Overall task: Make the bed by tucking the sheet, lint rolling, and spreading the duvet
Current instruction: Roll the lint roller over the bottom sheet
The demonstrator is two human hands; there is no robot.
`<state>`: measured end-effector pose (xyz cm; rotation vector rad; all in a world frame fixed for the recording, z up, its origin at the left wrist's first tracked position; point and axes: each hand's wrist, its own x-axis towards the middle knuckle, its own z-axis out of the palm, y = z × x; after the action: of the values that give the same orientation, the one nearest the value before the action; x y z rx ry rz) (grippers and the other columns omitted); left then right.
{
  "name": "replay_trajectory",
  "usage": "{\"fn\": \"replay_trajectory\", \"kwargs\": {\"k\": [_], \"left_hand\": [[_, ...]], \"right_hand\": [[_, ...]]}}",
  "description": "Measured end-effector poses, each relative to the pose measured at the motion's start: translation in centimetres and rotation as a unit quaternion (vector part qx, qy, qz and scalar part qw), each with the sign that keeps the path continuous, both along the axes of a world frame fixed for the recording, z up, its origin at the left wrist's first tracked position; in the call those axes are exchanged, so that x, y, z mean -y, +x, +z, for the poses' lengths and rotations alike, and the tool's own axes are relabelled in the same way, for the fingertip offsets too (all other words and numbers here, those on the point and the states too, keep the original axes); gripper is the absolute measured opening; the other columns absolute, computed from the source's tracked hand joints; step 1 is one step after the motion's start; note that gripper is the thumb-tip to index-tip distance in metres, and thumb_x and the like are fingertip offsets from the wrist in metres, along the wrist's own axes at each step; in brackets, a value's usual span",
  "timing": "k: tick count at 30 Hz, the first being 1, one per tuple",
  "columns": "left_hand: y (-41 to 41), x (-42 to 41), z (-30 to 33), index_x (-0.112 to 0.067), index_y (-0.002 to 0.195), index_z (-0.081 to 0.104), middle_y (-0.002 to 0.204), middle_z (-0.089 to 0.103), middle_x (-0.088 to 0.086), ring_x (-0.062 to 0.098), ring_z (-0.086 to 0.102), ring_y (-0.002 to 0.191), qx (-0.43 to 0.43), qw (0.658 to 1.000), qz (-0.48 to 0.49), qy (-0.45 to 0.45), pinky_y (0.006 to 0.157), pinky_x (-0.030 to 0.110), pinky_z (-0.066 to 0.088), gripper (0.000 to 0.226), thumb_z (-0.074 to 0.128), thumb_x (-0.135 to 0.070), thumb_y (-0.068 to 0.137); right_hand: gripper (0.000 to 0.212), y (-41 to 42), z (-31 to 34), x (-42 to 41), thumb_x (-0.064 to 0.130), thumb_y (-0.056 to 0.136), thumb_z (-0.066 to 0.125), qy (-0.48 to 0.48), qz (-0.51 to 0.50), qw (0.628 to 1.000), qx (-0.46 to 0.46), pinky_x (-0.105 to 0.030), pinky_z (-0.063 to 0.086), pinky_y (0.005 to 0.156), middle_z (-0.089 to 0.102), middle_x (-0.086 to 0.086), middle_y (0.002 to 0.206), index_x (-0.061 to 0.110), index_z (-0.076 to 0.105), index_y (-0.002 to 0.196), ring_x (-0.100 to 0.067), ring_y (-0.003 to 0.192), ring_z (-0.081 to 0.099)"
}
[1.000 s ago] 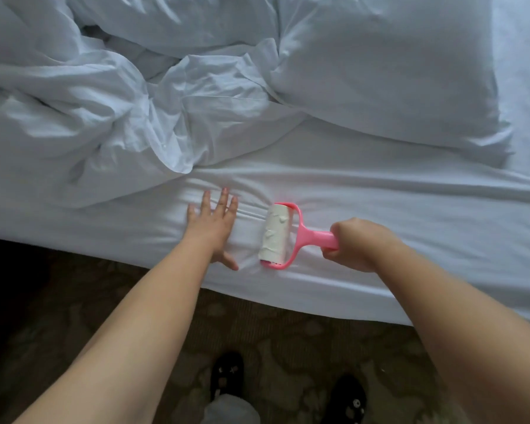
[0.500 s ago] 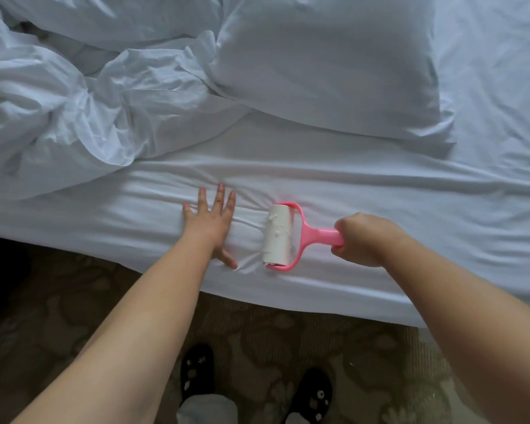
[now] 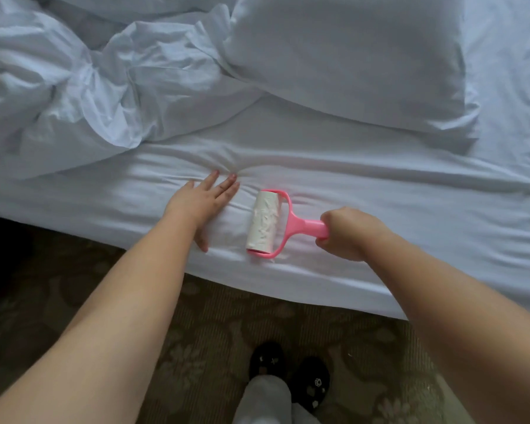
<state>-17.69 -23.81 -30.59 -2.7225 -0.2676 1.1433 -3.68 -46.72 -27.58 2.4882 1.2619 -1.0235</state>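
A white sheet [image 3: 380,194] covers the mattress, with creases running along the near edge. My right hand [image 3: 348,232] grips the pink handle of a lint roller [image 3: 265,223], whose white roll lies on the sheet near the bed's edge. Just left of the roll, my left hand [image 3: 201,203] presses flat on the sheet with straight fingers, and the cloth puckers at its fingertips. A crumpled white duvet [image 3: 74,87] is bunched at the back left.
A white pillow [image 3: 349,56] lies at the back, right of the duvet. Below the bed's edge is patterned brown carpet [image 3: 196,347]. My feet in black slippers [image 3: 288,371] stand close to the bed.
The view has shifted right along the bed. My left hand has turned, its fingers now pointing up and to the right. The roller stays beside it on the sheet.
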Motion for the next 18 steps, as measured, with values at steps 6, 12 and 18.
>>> {"fn": "replay_trajectory", "kwargs": {"k": [6,12,18], "left_hand": [[-2.1,-2.4,-0.6,-0.009,0.146,-0.026,0.154,-0.03,0.01,0.026,-0.021,0.145,0.016,1.0,0.0,0.018,0.12,0.039,-0.002,0.146,0.077,-0.063,0.059],[-5.0,-5.6,-0.3,-0.009,0.142,-0.033,0.152,-0.034,0.008,0.03,-0.022,0.144,-0.009,0.996,-0.01,0.09,0.116,0.053,0.009,0.15,0.073,-0.072,0.056],[-5.7,-5.5,-0.7,-0.009,0.139,-0.036,0.147,-0.041,0.007,0.031,-0.026,0.142,-0.005,0.996,0.02,0.088,0.119,0.049,0.005,0.149,0.075,-0.067,0.058]], "right_hand": [[0.01,-2.5,-0.2,-4.5,0.026,0.091,0.049,0.015,0.005,1.0,-0.015,-0.026,0.035,0.052,0.045,0.005,0.071,0.018,0.049,0.086,-0.019,0.069,0.05],[0.009,-4.8,-1.1,-7.2,0.026,0.091,0.048,0.038,0.007,0.999,-0.012,-0.029,0.038,0.062,0.044,0.002,0.073,0.018,0.048,0.088,-0.023,0.073,0.05],[0.008,-5.2,-1.6,-7.3,0.023,0.092,0.047,0.062,0.021,0.998,0.0,-0.03,0.038,0.06,0.04,0.004,0.069,0.017,0.046,0.087,-0.022,0.071,0.049]]}}
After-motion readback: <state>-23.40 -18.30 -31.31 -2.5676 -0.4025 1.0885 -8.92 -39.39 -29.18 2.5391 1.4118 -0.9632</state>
